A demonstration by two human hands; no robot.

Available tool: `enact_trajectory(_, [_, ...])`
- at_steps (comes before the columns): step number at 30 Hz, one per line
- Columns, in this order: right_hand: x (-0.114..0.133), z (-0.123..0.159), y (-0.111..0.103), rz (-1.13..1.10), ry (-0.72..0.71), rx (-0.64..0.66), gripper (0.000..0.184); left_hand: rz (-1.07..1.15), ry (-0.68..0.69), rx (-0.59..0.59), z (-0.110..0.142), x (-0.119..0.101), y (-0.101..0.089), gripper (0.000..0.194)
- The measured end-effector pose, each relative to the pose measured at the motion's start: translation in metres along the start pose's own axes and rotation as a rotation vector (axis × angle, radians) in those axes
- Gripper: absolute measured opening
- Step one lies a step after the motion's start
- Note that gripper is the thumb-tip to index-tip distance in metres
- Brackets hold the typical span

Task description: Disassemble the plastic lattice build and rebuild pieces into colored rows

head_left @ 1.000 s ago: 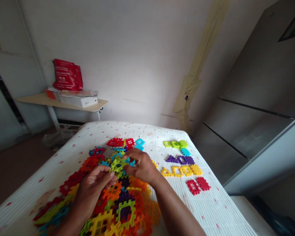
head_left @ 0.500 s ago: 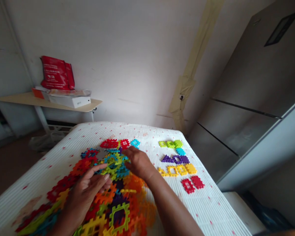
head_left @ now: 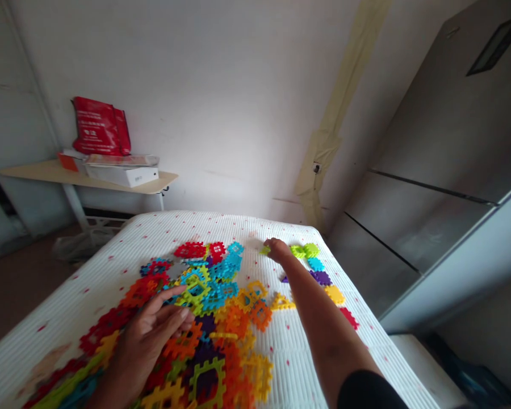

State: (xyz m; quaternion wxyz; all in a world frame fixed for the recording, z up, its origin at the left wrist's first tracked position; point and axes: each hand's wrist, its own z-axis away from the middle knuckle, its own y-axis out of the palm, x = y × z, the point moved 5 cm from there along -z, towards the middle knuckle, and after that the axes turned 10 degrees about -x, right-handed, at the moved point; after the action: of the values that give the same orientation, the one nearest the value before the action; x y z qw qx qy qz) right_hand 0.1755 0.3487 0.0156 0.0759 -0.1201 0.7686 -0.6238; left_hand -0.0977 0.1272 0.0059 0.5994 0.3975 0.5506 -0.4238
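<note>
My left hand [head_left: 155,325] hovers over the left side of a pile of plastic interlocking building pieces, its thumb and index finger apart and nothing seen between them. Close to its fingertips lies a lime-green piece [head_left: 197,291] of the pile. On the far right part of the bed-like surface, my right hand [head_left: 279,250] is closed on a small lime-green interlocking piece [head_left: 264,250], partly hidden by the fingers. Just right of that hand is a row of lime-green pieces [head_left: 298,251]. My right forearm covers parts of the purple [head_left: 321,277], yellow [head_left: 334,294] and red [head_left: 350,318] rows.
A white quilted cover [head_left: 153,227] with red dots lies under everything. A blue piece [head_left: 315,264] sits below the green row. Back left, a side table [head_left: 38,171] bears a red bag [head_left: 100,128] and a white box [head_left: 128,175]. A grey refrigerator [head_left: 430,142] stands right.
My right hand has moved from the pile to the right, to the left end of the green row, with a lime-green piece. My left hand has stayed nearly still.
</note>
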Motion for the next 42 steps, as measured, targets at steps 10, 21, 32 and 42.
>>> enact_trajectory(10, [0.003, -0.005, 0.013, 0.028, 0.022, 0.034, 0.023, -0.007, -0.007, 0.006, -0.001, 0.000, 0.000, 0.062])
enact_trajectory(21, [0.009, 0.026, -0.059, -0.184, 0.032, -0.293, 0.042, 0.046, 0.015, -0.012, 0.000, -0.002, 0.000, 0.061])
enact_trajectory(32, [0.088, 0.185, -0.046, -0.433, -0.285, -0.474, 0.020, 0.082, 0.041, -0.012, 0.003, -0.010, 0.005, 0.054])
enact_trajectory(42, [0.097, 0.208, -0.017, -0.288, -0.368, -0.426, 0.020, 0.026, 0.080, 0.030, 0.001, -0.008, 0.005, 0.050])
